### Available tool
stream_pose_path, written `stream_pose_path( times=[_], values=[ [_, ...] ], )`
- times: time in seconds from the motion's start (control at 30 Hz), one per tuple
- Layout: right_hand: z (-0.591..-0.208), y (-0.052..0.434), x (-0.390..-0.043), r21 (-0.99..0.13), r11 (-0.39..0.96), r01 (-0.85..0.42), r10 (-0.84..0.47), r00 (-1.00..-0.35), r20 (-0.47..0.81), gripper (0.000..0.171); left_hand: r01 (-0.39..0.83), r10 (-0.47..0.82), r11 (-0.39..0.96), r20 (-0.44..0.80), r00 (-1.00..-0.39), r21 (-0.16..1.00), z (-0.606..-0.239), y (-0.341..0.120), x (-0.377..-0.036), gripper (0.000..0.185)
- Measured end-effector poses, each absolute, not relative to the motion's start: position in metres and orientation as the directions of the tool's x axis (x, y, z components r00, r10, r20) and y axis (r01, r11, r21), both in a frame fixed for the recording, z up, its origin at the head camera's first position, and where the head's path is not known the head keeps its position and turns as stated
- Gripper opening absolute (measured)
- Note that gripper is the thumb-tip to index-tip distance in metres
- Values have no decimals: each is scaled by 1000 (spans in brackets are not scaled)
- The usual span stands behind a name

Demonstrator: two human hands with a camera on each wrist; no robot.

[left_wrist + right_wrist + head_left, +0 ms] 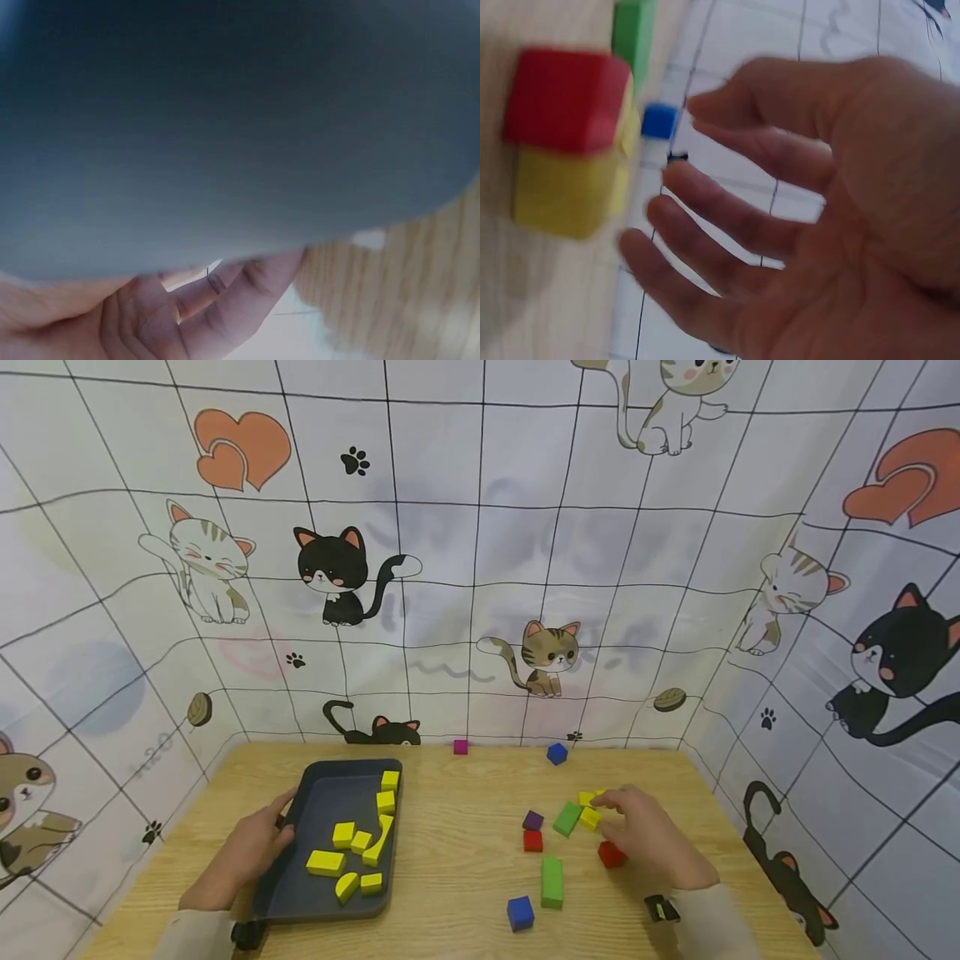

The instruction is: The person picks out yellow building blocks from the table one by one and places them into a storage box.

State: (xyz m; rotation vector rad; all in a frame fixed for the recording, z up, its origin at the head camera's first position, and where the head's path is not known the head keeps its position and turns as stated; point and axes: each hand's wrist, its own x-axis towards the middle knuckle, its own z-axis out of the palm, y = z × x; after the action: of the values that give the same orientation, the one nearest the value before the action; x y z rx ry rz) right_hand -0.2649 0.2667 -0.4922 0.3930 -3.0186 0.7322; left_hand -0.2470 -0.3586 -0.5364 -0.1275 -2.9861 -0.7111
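An off-white left sleeve point(197, 937) and matching right sleeve point(716, 927) ended behind a person's bare hands point(251, 847); a black left-wrist device point(248, 935) and a black right-wrist device point(660, 908), the latter marked yellow-green, sat close behind them.

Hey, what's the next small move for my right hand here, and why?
I'd probably pinch the yellow block just right of the shorter green block: your right hand is close by, fingers apart and holding nothing. The blocks in the dark gray tray are all yellow, and your left hand holds its left edge.
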Motion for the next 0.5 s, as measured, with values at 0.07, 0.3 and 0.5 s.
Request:
stream_pose_path(
  times=[0.07,0.3,0.5],
  values=[
    [-489,274,-266,-448,855,-263,-273,-961,42,36,102,69,892,92,-993,440,-536,-360,-247,69],
    [-484,287,-269,-438,862,-256,-328,-940,-96,57,102,72,890,83,-994,445,-535,-360,-247,69],
    [-486,288,-268,-453,870,-197,-304,-936,-177,57,102,74,893,80,-994,439,-536,-360,-248,69]
  ],
)
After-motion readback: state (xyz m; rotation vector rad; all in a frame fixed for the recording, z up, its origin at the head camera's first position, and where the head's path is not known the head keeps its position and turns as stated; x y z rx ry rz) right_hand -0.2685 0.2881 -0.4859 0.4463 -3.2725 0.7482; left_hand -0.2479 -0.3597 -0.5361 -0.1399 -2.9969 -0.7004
